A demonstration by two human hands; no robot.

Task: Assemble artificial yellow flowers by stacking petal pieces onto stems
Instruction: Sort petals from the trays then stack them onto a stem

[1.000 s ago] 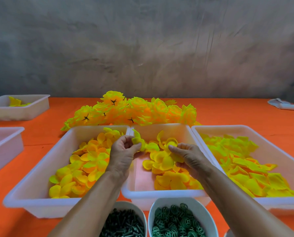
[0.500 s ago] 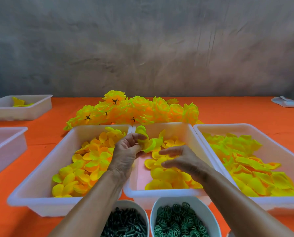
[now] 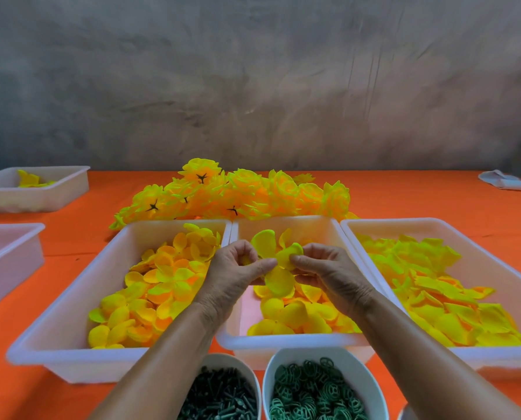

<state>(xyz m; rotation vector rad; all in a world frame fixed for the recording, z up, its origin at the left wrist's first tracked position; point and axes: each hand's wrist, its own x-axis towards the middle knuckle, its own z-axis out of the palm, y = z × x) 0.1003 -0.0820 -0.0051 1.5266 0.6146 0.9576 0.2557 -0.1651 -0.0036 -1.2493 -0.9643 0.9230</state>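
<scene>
Head view, looking forward and down: both hands meet above the middle tray (image 3: 283, 344), one of three white plastic trays set side by side on an orange-covered counter (image 3: 71, 237). Left hand (image 3: 238, 274) has its fingers curled, thumb and forefinger pinching a yellow petal piece (image 3: 275, 268) at its centre. Right hand (image 3: 332, 274) also has curled fingers, its fingertips (image 3: 297, 259) pinching the same petal piece from the opposite side. The piece is held just above the loose petals in the middle tray, its lobes spread upward and downward between the two hands. Whether a stem sits under the piece cannot be told; the fingers hide that area.

Left tray (image 3: 56, 344) holds a heap of yellow-orange petal pieces (image 3: 162, 286). The middle tray holds a smaller layer of yellow petals (image 3: 298, 316), with bare floor showing at its near left. Right tray (image 3: 495, 237) holds flatter yellow-green petal pieces (image 3: 435, 292).

Behind the trays, a pile of finished yellow flowers (image 3: 238, 195) lies on the counter, several showing dark star-shaped centres. At the near edge, two white bowls stand side by side: the left bowl (image 3: 241, 365) contains dark green stems (image 3: 219, 398), the right bowl (image 3: 362, 368) contains green ring-shaped parts (image 3: 310, 392).

At far left, a small white tray (image 3: 56, 192) contains a few yellow pieces, and another white tray (image 3: 10, 256) is partly in frame nearer the camera. A folded white cloth (image 3: 507, 183) lies at the far right of the counter. A grey wall (image 3: 253, 80) stands behind.
</scene>
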